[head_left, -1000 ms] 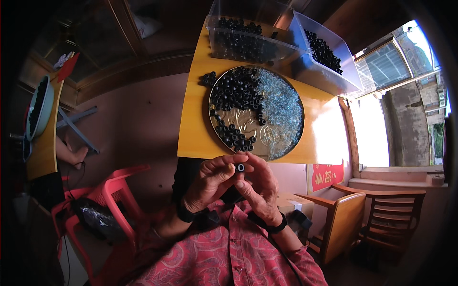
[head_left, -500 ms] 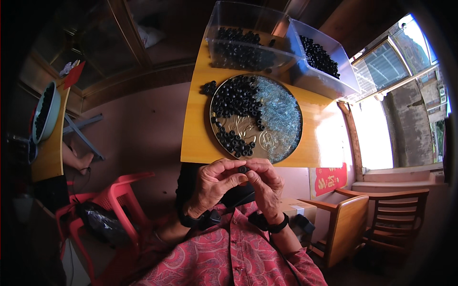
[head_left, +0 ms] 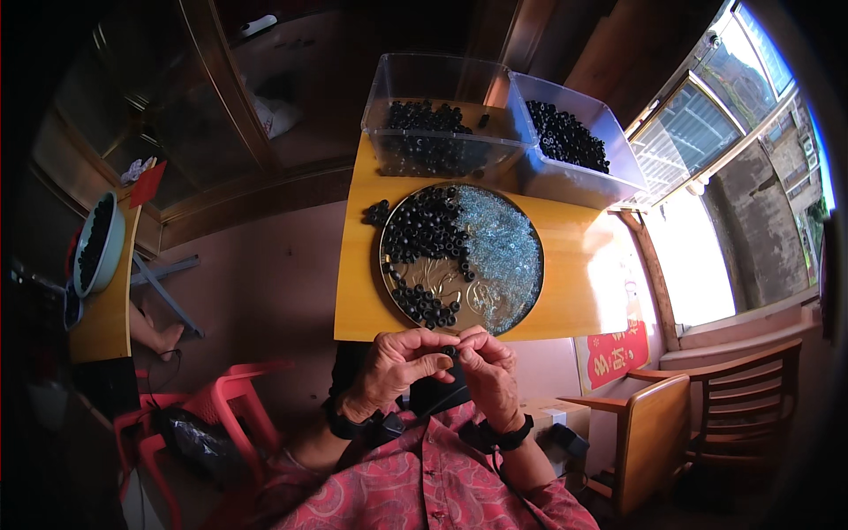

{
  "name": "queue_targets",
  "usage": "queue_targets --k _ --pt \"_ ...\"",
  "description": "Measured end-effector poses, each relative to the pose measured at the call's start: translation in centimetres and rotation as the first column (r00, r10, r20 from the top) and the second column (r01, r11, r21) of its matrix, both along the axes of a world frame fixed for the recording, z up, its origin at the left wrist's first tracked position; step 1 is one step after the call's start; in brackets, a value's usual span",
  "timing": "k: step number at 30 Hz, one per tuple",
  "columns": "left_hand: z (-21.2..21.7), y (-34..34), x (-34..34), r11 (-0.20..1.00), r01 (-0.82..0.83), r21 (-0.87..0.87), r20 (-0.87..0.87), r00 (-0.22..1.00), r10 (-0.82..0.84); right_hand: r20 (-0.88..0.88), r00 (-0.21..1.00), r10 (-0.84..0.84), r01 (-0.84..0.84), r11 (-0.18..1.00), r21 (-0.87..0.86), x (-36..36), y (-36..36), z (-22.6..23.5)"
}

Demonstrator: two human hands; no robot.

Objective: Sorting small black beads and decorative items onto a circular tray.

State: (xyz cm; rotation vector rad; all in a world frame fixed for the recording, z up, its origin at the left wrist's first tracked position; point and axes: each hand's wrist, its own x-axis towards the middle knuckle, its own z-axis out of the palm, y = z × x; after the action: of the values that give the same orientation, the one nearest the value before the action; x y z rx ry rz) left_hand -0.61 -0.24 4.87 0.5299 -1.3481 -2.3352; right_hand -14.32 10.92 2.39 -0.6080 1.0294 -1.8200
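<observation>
Between the fingertips of both hands sits a small round black part with a hole (head_left: 449, 351), just off the table's near edge. My left hand (head_left: 394, 369) pinches it from the left, thumb and forefinger closed together. From the other side my right hand (head_left: 491, 371) closes thumb and fingers on the same part. Beyond the hands lies a round tray (head_left: 433, 273). Its left side carries a heap of black ring-like parts (head_left: 426, 221), and small clear bluish pieces (head_left: 505, 252) cover its right side.
Two clear plastic bins (head_left: 449, 143) (head_left: 579, 168) with black parts stand at the far side of the yellow table (head_left: 574, 291). A few loose black parts (head_left: 375, 212) lie left of the tray. A red plastic chair (head_left: 225, 406) is at left, a wooden chair (head_left: 655, 433) at right.
The whole view has tilted, so the table and tray appear lower. Both hands stay together around the black part, with only slight finger shifts.
</observation>
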Motion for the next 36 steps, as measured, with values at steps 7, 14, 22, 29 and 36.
queue_targets --k 7,14,22,29,36 --pt "1.8 -5.2 -2.2 0.996 -0.015 0.091 0.084 0.996 0.007 -0.163 0.987 -0.008 0.034 0.987 0.155 -0.4 0.2 0.1" --pt "5.3 -15.6 -9.0 0.984 -0.17 -0.049 0.004 0.985 0.17 -0.255 0.966 -0.045 0.098 0.975 0.201 -0.5 1.0 -0.7" --pt "5.4 -23.7 -14.1 0.94 -0.322 -0.109 -0.174 0.938 0.301 -0.431 0.896 -0.105 0.176 0.976 0.129 -0.6 1.0 -1.3" --pt "2.2 -16.8 -8.7 0.923 -0.269 -0.275 0.056 0.954 0.295 -0.476 0.871 -0.121 0.231 0.956 0.18 -1.1 0.9 -2.2" --pt "-4.7 -10.9 -4.1 0.533 -0.069 -0.843 0.259 0.817 0.516 -0.606 0.793 -0.069 0.232 0.953 0.196 -0.8 0.4 -2.6"
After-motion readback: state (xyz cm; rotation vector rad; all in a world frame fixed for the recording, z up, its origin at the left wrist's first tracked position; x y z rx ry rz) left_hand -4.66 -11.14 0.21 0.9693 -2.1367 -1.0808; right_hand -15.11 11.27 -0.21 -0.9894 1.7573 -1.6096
